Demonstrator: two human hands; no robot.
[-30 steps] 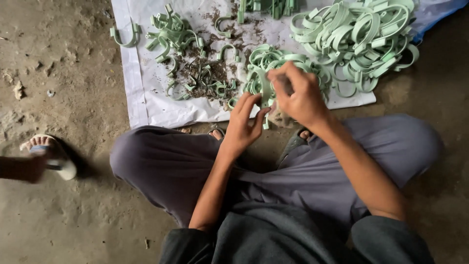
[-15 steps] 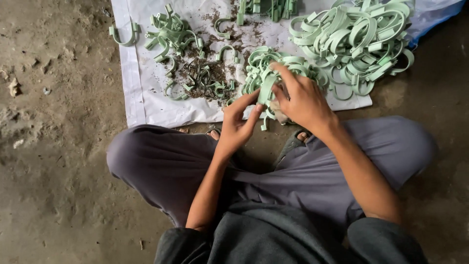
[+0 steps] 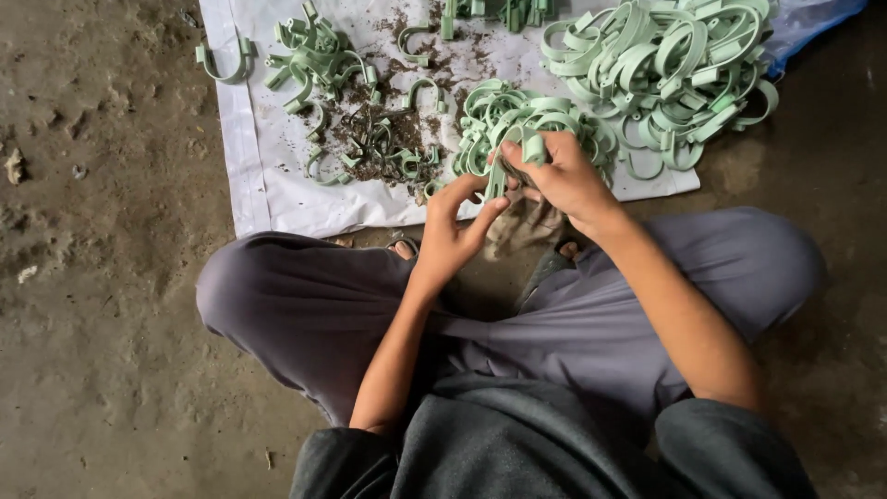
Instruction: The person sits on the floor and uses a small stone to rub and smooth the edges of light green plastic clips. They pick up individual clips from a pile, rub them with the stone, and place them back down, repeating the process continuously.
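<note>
So both hands are on one pale green plastic clip (image 3: 517,152) at the near edge of the white sheet (image 3: 277,185): right hand (image 3: 564,180) clenched round it, left hand (image 3: 453,222) pinching its lower end. Looks partway done, I'd guess: a big tidy pile (image 3: 665,74) far right, scattered clips in gritty dark debris (image 3: 370,139) left.

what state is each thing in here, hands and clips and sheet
left hand: pinching a green clip
right hand: closed on the same clip
big clip pile: heaped, tangled
small clip pile: loose among dark debris
white sheet: spread flat on the ground
</note>
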